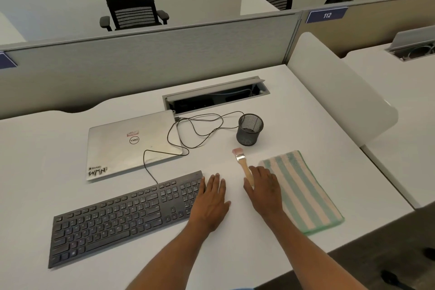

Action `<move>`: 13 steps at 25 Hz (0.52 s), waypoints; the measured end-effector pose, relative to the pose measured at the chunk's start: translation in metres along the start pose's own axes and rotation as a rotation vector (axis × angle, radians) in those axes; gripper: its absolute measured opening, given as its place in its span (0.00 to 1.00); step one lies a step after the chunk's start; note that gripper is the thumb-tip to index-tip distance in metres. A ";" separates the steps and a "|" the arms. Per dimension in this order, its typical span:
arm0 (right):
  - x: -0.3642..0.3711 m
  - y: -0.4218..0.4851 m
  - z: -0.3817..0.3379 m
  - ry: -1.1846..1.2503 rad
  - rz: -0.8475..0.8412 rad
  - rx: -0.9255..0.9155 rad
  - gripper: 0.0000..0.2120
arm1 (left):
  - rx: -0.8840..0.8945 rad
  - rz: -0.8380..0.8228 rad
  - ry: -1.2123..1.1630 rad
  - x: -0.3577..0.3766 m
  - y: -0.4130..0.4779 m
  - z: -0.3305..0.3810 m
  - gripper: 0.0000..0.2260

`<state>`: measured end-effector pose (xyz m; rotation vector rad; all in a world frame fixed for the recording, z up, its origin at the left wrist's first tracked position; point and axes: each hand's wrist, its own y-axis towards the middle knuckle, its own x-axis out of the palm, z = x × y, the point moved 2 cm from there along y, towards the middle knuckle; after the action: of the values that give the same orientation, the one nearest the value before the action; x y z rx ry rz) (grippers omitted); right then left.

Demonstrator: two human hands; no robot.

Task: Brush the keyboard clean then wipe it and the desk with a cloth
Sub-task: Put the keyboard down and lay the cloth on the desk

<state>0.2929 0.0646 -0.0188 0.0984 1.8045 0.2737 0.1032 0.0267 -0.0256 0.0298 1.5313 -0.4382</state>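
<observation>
Keyboard lies flat at counter left, dusty, rigid, light. Left hand rests flat, fingers spread, on the keyboard's right end, gripping nothing. Brush lies just right: light, stiff wooden handle, soft bristles; best taken mid-handle. Right hand covers the handle end, fingers extended, not yet closed. Striped cloth lies folded at right, limp.
</observation>
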 end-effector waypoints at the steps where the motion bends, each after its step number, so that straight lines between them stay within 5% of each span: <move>1: 0.004 0.001 -0.004 -0.005 -0.011 0.031 0.14 | 0.000 -0.009 -0.001 0.000 0.001 0.001 0.32; 13: 0.018 0.001 -0.024 -0.027 -0.091 0.230 0.13 | 0.031 -0.103 0.039 -0.012 0.002 0.002 0.41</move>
<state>0.2651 0.0662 -0.0299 0.1807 1.8032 -0.0011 0.1062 0.0312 -0.0142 -0.0165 1.5695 -0.5455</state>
